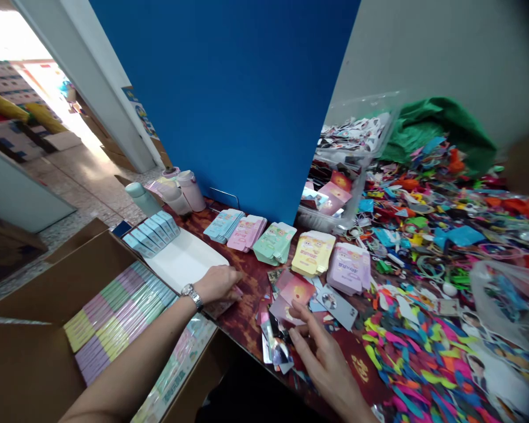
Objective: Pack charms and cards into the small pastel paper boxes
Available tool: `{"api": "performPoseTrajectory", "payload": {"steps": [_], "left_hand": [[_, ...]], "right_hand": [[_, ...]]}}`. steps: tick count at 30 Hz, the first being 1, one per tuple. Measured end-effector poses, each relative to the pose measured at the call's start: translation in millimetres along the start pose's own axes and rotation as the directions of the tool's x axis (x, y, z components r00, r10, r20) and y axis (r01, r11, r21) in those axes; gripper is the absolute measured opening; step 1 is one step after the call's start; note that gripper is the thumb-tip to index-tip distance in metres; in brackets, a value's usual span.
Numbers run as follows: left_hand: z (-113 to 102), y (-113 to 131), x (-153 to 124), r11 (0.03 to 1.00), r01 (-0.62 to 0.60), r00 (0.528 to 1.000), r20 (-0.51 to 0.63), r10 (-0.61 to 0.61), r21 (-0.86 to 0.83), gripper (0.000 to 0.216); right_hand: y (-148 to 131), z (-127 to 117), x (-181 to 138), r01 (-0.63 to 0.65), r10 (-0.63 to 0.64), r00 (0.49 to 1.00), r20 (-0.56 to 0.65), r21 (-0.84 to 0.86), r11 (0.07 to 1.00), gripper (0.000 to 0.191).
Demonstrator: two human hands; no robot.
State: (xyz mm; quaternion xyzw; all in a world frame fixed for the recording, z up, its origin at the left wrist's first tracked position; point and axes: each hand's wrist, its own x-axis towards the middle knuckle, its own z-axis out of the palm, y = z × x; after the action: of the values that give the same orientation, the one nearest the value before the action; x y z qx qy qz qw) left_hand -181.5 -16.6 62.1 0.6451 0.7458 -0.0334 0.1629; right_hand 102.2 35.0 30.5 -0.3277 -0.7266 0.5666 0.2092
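My left hand [219, 284], with a metal watch at the wrist, is at the table's front edge, beside a white tray [187, 258]. Its fingers curl downward around something pinkish, mostly hidden beneath them. My right hand [320, 352] hovers at a loose pile of cards, thumb and index finger apart. Closest to its thumb is a dark glossy card [278, 326]. A pink-red card [298, 290] and a grey card [340, 306] lie in the same pile. Behind are stacks of flat small boxes: blue [223, 225], pink [247, 232], green [275, 242], yellow [312, 252] and purple [349, 267].
An open carton [114, 249] with wrapped pastel boxes [119, 317] stands at left. Upright blue boxes [152, 234] sit on the tray, cups [190, 191] behind. A blue panel [229, 106] rises at the back. Colourful small items [432, 352] and a clear bin [357, 170] fill the right.
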Motion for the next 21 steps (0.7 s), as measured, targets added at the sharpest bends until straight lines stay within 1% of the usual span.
{"api": "performPoseTrajectory", "payload": {"steps": [2, 4, 7, 10, 13, 15, 16, 18, 21], "left_hand": [[-2, -1, 0, 1.000, -0.019, 0.999, -0.040, 0.020, 0.022, 0.026], [-3, -2, -4, 0.999, -0.036, 0.994, -0.103, 0.040, 0.038, 0.025], [-3, -3, -8, 0.998, -0.052, 0.980, -0.191, 0.058, 0.037, 0.031], [-4, -5, 1, 1.000, -0.002, 0.956, -0.295, 0.005, 0.010, 0.041], [-11, -8, 31, 0.992, 0.123, 0.905, -0.408, -0.124, -0.029, 0.047], [-18, -11, 58, 0.978, 0.205, 0.873, -0.443, -0.206, -0.051, 0.050], [-21, -13, 72, 0.969, 0.239, 0.863, -0.445, -0.240, -0.058, 0.052], [-25, -15, 96, 0.954, 0.293, 0.859, -0.420, -0.292, -0.065, 0.049], [-25, -16, 118, 0.935, 0.349, 0.865, -0.360, -0.349, -0.066, 0.040]], "right_hand": [[0, 0, 0, -0.008, 0.008, 1.000, -0.008, 0.005, 1.000, 0.049], [1, 1, -1, -0.011, 0.011, 1.000, -0.020, 0.015, 1.000, 0.050], [4, 2, 0, 0.007, -0.006, 0.999, -0.038, 0.015, 1.000, 0.049], [9, 3, 2, 0.033, -0.033, 0.999, -0.044, 0.002, 0.999, 0.048], [9, 5, 3, 0.039, -0.039, 0.999, -0.026, -0.015, 0.999, 0.047], [7, 7, 3, 0.044, -0.045, 0.999, -0.024, -0.043, 0.998, 0.047], [6, 7, 3, 0.051, -0.052, 0.998, -0.027, -0.058, 0.997, 0.046], [5, 7, 2, 0.066, -0.068, 0.997, -0.028, -0.079, 0.995, 0.045], [10, 5, 0, 0.071, -0.074, 0.997, -0.032, -0.091, 0.993, 0.045]]}}
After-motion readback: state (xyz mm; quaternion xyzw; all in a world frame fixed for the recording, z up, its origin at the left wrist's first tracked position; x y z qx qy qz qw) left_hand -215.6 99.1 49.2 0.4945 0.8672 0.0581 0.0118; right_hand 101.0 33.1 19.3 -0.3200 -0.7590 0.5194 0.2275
